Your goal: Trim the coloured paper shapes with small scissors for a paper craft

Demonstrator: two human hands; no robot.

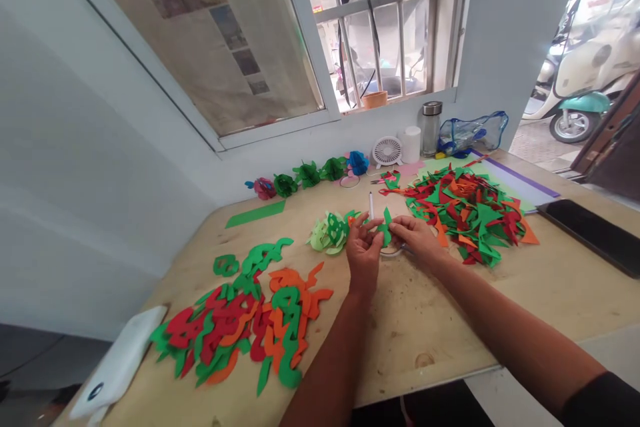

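Note:
Near the middle of the wooden table, my left hand (366,247) and my right hand (416,236) pinch a small green paper piece (387,227) between them, its pointed tip sticking up. Beneath my hands shows part of a white ring-shaped thing (393,252), mostly hidden. Just left of my left hand sits a pale green and dark green paper ball (330,231). Behind the hands a white pen (371,205) points away from me. Red-handled scissors (387,180) lie farther back beside green and red paper.
Curvy green, red and orange paper cutouts (235,320) are heaped at the left. A pile of paper scraps (470,207) lies at the right, near a black phone (593,233). Along the wall stand paper flowers (307,174), a small fan (387,151), and a glass bottle (431,130).

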